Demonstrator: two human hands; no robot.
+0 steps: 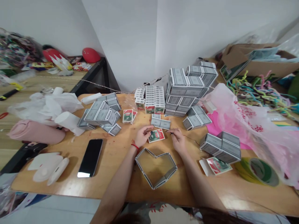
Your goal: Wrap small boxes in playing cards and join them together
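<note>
A red and green playing card box (157, 136) lies on the table in front of me. My left hand (142, 136), with a red string at the wrist, grips its left edge between thumb and fingers. To the right of the box, my right hand (177, 139) is closed in a pinch, with a small dark thing at the fingertips that I cannot make out. Between my forearms stands a heart-shaped frame (173, 158) of folded grey patterned cards. Just behind the box lies a small joined piece of grey cards (161, 122).
Folded-card blocks are stacked high (184, 91) at the back, beside rows of card boxes (154, 99). More blocks (100, 113) stand left. A phone (90, 158), a pink bottle (37, 132), green-yellow tape (257, 171) and an opened card box (217, 165) lie around.
</note>
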